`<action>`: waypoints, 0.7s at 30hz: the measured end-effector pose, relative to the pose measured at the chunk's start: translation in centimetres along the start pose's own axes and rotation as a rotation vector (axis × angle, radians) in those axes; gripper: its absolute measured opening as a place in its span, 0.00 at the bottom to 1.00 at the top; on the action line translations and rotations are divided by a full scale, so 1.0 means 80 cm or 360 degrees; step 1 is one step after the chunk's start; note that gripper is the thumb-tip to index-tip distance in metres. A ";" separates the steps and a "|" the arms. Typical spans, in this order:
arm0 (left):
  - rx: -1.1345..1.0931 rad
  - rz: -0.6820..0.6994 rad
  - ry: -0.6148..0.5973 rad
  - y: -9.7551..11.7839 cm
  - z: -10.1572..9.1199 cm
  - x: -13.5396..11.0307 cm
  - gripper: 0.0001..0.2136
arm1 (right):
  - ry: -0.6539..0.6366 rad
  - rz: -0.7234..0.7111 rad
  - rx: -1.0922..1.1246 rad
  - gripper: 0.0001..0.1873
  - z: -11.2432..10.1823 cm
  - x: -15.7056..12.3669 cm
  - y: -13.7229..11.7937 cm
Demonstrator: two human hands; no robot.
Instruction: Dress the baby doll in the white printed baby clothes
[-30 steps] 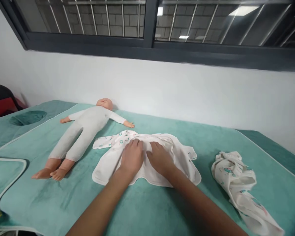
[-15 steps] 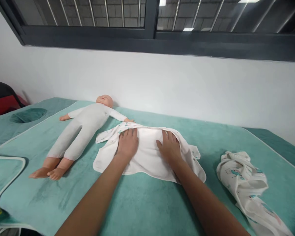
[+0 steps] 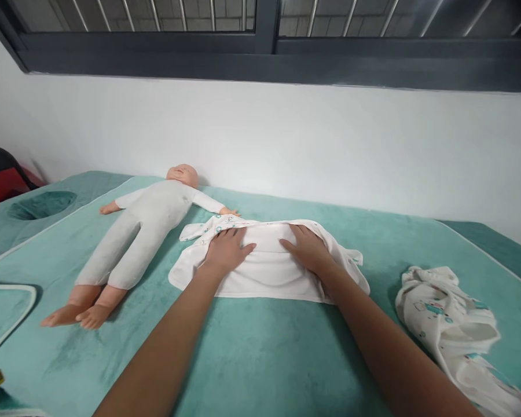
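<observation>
A small white baby shirt (image 3: 269,272) with a green-printed outer side lies spread on the green bed cover, its plain inside facing up. My left hand (image 3: 228,250) rests flat on its left part, thumb stretched out, fingertips just under the upper printed edge. On the right part, my right hand (image 3: 307,249) lies with thumb and fingers apart, its fingertips also partly covered by the far edge. Close to the shirt's upper left, a baby doll (image 3: 151,214) in a white suit lies on its back, one hand touching or nearly touching the cloth.
A crumpled white printed garment (image 3: 447,318) lies at the right. The green padded cover (image 3: 286,359) reaches the white wall below a dark window frame (image 3: 260,61). At the far left are a round hollow (image 3: 43,204) in the padding and a red-and-black item (image 3: 2,179).
Both hands have spread their thumbs inward, flat on the shirt. The shirt's lower edge lies straighter and slightly higher. My view has tilted down a little.
</observation>
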State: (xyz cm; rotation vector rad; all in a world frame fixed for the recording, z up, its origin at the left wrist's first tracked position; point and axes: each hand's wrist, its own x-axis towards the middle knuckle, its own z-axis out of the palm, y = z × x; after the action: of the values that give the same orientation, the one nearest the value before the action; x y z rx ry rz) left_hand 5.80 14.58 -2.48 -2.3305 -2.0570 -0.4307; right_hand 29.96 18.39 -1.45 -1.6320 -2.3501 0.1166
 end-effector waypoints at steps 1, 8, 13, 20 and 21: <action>-0.0023 -0.0008 -0.0001 0.001 -0.002 0.001 0.26 | 0.0006 -0.0005 -0.0003 0.28 0.000 0.001 0.000; -0.0028 -0.0228 0.0079 0.027 -0.004 0.022 0.16 | 0.0158 -0.0243 -0.0025 0.20 0.007 -0.003 -0.018; 0.0016 -0.0103 0.0100 0.040 0.007 0.018 0.15 | 0.0034 -0.0401 0.0000 0.27 0.019 0.005 -0.018; -0.0099 0.0200 0.0154 0.040 0.012 -0.021 0.20 | -0.0012 -0.0483 0.0005 0.29 0.017 -0.019 -0.029; -0.0137 0.0204 0.0170 0.042 0.011 -0.030 0.21 | -0.0025 -0.0510 0.0009 0.30 0.016 -0.028 -0.034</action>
State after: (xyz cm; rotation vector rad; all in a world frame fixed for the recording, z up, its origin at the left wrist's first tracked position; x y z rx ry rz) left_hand 9.00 11.98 -3.25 -2.4109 -1.8660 -0.6370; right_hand 27.85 15.44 -2.47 -1.2344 -2.5832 0.0708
